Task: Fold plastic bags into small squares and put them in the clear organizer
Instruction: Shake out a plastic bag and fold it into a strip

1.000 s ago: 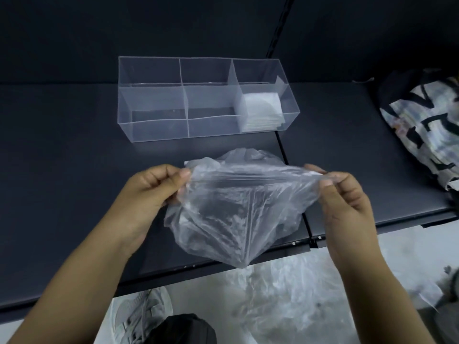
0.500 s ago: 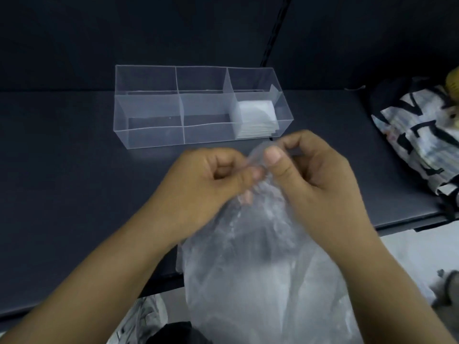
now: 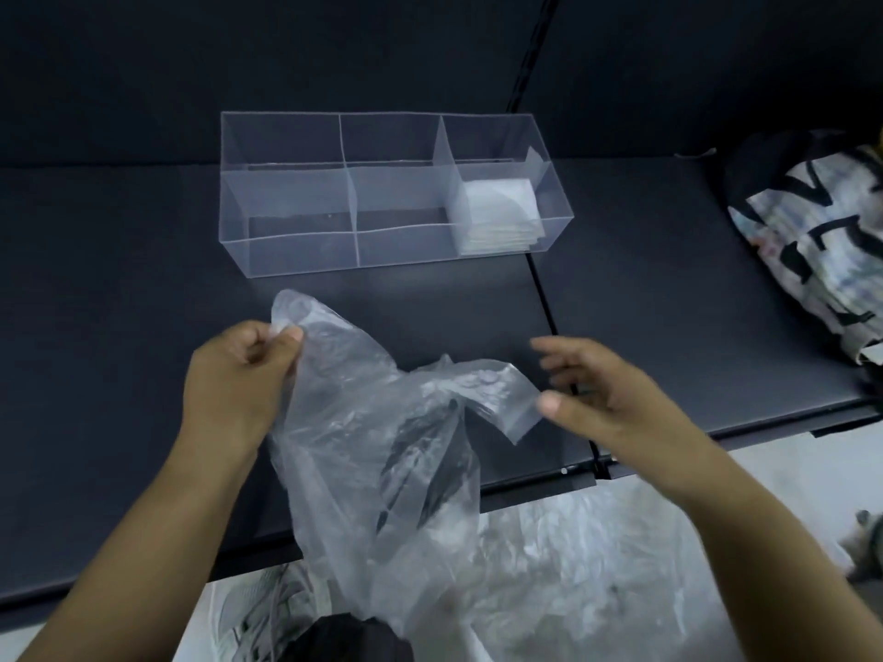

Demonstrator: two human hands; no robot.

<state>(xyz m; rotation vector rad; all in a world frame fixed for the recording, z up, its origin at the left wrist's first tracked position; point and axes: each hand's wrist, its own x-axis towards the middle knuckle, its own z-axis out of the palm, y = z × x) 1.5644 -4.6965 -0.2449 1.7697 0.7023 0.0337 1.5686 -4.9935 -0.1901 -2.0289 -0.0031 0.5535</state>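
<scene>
Clear plastic bag [image 3: 382, 422] hangs pinched in the left hand [image 3: 239, 370]; right hand [image 3: 602, 398] released, fingers spread beside it. Judged step: spreading before folding; next, regrasp the loose corner.

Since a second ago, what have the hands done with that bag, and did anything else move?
Both hands had met at the top of the plastic bag; now they have parted. The left hand moved left, still pinching a corner; the right hand swung right and appears to have let go, fingers spread. The clear organizer and the folded squares in its right compartment stayed put.
</scene>
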